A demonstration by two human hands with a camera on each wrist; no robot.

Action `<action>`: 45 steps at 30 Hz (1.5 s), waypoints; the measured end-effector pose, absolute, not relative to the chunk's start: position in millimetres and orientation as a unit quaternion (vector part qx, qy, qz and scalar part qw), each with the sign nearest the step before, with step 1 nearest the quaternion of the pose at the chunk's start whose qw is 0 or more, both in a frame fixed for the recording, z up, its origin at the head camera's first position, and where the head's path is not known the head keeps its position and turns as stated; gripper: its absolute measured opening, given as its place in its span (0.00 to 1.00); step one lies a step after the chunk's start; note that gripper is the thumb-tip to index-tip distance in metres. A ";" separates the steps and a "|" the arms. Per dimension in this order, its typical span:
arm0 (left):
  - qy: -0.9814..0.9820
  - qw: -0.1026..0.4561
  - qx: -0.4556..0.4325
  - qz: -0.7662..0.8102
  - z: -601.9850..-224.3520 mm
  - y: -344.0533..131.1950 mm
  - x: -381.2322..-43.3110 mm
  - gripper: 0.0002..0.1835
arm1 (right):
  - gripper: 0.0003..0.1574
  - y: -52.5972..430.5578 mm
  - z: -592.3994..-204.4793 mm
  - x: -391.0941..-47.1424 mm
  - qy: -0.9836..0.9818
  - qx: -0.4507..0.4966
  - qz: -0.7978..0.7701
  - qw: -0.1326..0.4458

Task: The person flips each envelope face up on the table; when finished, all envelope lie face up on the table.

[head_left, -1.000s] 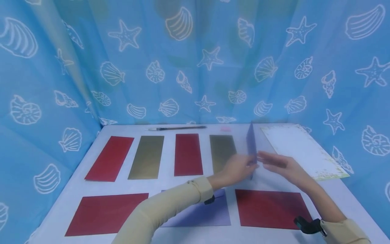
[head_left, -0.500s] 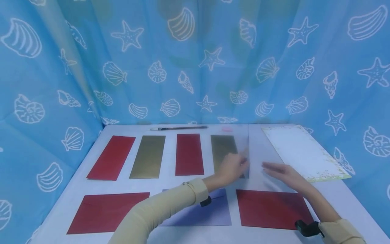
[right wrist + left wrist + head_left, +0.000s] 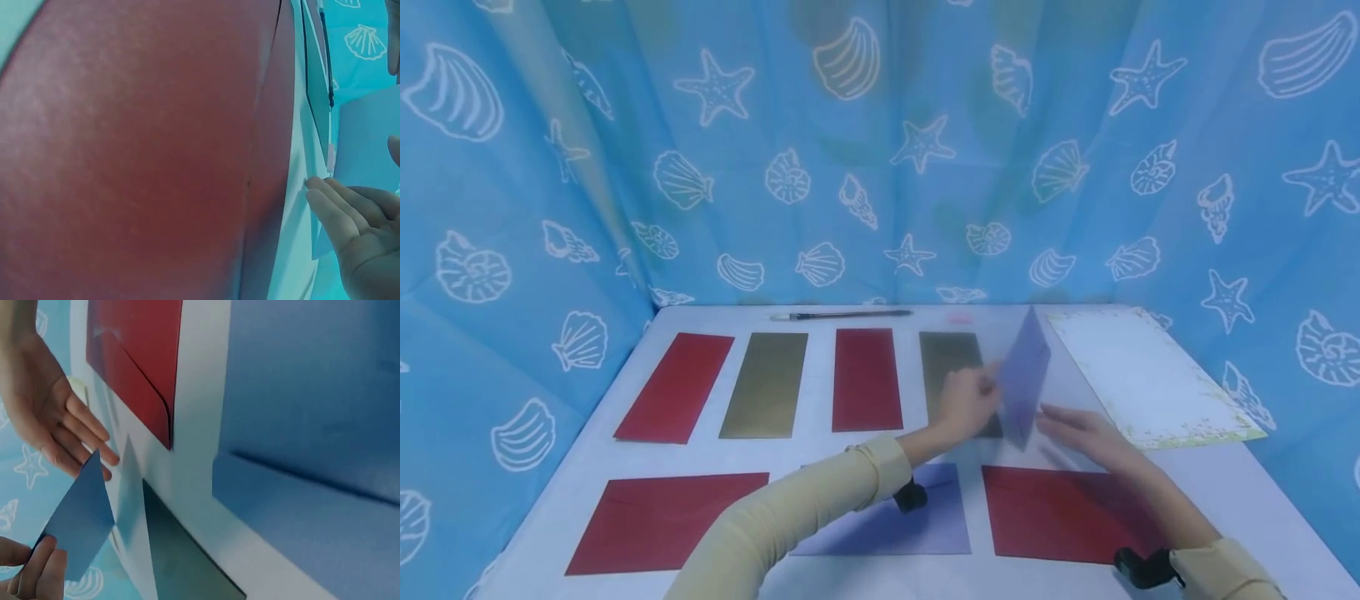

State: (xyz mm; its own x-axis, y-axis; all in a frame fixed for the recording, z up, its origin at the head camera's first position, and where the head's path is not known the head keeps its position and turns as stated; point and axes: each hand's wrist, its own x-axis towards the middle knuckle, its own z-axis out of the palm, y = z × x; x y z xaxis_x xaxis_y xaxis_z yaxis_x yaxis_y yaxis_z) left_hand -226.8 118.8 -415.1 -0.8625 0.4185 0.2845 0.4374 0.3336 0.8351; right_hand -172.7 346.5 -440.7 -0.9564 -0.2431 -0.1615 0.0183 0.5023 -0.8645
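A lavender envelope (image 3: 1026, 375) stands upright on edge over the table, its broad face turned partly to the head view. My left hand (image 3: 966, 406) pinches its left edge between thumb and fingers, a hold also visible in the left wrist view, where the envelope (image 3: 81, 525) looks blue. On the other side, my right hand (image 3: 1086, 433) has its fingers extended, the fingertips right at the envelope's right edge. In the right wrist view the right hand (image 3: 365, 231) shows its palm and straight fingers beside the envelope (image 3: 369, 137).
Red envelopes (image 3: 673, 389) and gold envelopes (image 3: 763, 386) lie in a back row. Nearer are two more red envelopes (image 3: 1067, 512) around a flat lavender envelope (image 3: 917, 525). A brush (image 3: 850, 315), a pink piece (image 3: 959, 318) and a floral-bordered sheet (image 3: 1150, 375) lie farther back.
The held envelope, seen almost edge-on before, has turned so that its broad face shows. My right hand has moved slightly left and down, to the envelope's edge.
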 end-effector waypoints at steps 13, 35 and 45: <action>-0.800 -0.015 -0.268 -0.537 -416.4 121.7 -222.4 0.24 | 0.39 357.3 -446.1 -160.3 0.862 -0.031 -0.501 0.067; -0.828 -0.087 -0.236 -0.502 -442.1 136.4 -219.2 0.17 | 0.44 382.7 -445.0 -155.4 0.882 0.009 -0.469 0.049; -0.825 -0.161 -0.224 -0.494 -445.0 143.1 -218.0 0.19 | 0.45 389.0 -445.7 -159.4 0.888 0.012 -0.457 0.055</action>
State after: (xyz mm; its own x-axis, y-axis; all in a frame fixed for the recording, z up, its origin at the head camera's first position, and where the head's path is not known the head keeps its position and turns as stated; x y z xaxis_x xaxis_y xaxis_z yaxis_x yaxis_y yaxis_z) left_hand -218.0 143.1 -445.0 -0.8478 0.5284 -0.0449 0.2097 0.4118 0.8868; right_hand -159.4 389.0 -445.7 -0.9937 -0.0295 -0.1081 0.0709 0.5818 -0.8102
